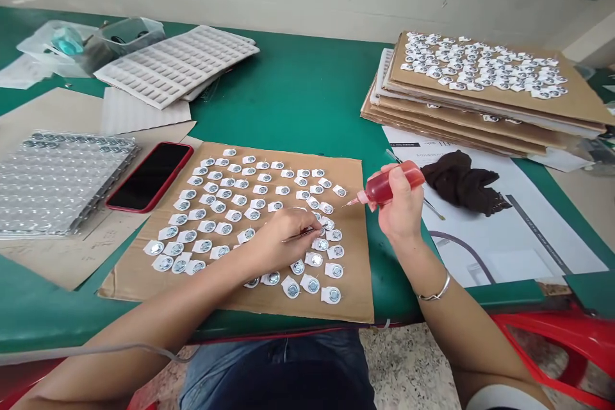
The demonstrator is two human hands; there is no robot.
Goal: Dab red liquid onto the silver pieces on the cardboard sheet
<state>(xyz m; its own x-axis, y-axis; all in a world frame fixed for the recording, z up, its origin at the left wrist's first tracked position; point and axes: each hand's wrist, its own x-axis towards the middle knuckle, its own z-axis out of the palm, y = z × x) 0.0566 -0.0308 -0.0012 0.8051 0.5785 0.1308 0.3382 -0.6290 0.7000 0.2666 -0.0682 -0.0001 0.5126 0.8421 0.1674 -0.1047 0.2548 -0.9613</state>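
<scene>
My right hand (401,208) is wrapped round a squeeze bottle (384,186) of red liquid. Its thin needle tip points left, just above the right side of a cardboard sheet (139,278). My left hand (291,234) is closed on tweezers (302,236), whose tip is near the small white tabs with round metallic discs. Many such pieces, like the disc piece (331,295), lie spread in loose rows over the cardboard. My left hand and forearm hide some of them.
A red-cased phone (150,177) and a clear plastic tray (57,182) lie left. White foam trays (182,64) and plastic containers (129,35) stand behind. At right are stacked cardboard sheets (408,86) bearing more pieces, a dark cloth (464,182) and a printed sheet (538,230).
</scene>
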